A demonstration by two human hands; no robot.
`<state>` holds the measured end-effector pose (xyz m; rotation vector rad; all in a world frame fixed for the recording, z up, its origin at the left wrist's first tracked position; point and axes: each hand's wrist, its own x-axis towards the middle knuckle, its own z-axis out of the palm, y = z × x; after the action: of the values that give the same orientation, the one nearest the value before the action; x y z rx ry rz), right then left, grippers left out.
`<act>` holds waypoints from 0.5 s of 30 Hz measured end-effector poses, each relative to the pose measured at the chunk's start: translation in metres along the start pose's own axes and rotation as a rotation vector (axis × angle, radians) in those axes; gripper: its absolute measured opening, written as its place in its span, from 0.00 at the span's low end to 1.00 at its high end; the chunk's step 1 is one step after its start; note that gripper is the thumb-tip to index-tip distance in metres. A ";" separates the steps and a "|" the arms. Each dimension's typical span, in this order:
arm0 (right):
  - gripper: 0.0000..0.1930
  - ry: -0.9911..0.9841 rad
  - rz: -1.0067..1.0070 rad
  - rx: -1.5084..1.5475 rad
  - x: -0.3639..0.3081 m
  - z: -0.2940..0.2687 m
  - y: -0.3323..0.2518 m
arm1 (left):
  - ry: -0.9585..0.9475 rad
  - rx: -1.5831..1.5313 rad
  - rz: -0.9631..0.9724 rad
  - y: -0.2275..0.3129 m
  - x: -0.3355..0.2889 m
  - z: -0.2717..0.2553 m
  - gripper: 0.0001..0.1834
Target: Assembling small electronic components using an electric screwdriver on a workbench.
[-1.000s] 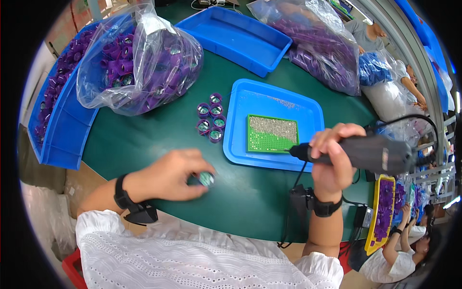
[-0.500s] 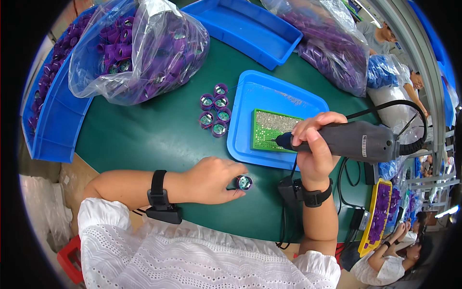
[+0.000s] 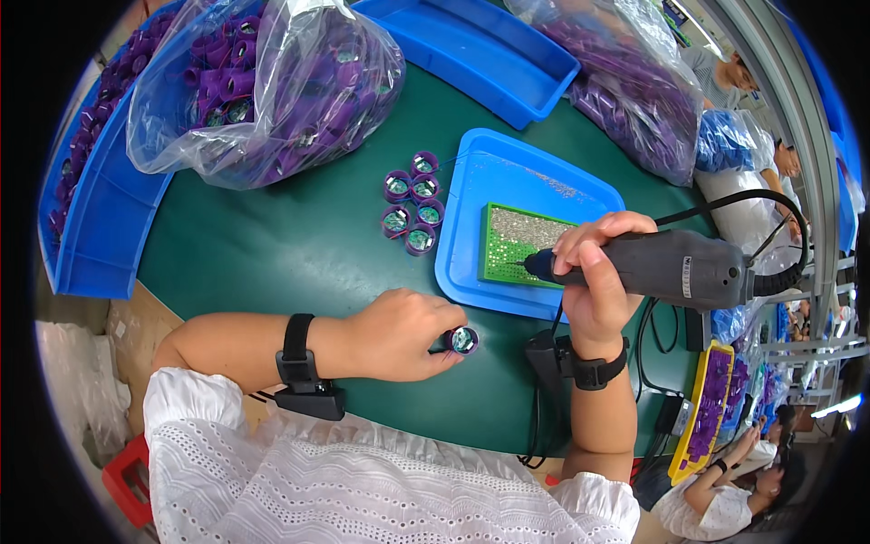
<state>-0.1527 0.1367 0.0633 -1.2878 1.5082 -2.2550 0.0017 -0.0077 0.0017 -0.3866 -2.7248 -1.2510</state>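
Observation:
My left hand [image 3: 408,335] pinches a small round purple housing [image 3: 464,340] with a green circuit board inside, resting on the green table top. In my right hand [image 3: 594,276] is a dark grey electric screwdriver [image 3: 680,266], lying nearly level with its tip pointing left. That tip is over a green perforated screw tray [image 3: 497,272], at its near left part, where many small screws stand or lie. Whether the tip touches a screw is too small to tell. The screw tray sits inside a shallow blue tray [image 3: 462,190].
Several purple housings with boards [image 3: 424,189] stand grouped left of the blue tray. Clear bags of purple parts [image 3: 335,100] and blue bins [image 3: 480,63] line the far side. A black cable [image 3: 770,195] loops from the screwdriver. At right are a yellow tray [image 3: 702,417] and other people.
The view has shifted slightly. My left fingers have closed in a little around the purple housing. The screwdriver tip stays over the near left part of the screw tray.

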 end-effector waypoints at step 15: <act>0.15 -0.050 -0.030 0.020 0.002 0.006 -0.022 | 0.059 -0.022 -0.007 -0.002 0.001 0.002 0.17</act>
<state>-0.1424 0.1419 0.0836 -1.3597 1.4551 -2.2328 -0.0002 -0.0072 -0.0001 -0.3372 -2.6673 -1.2747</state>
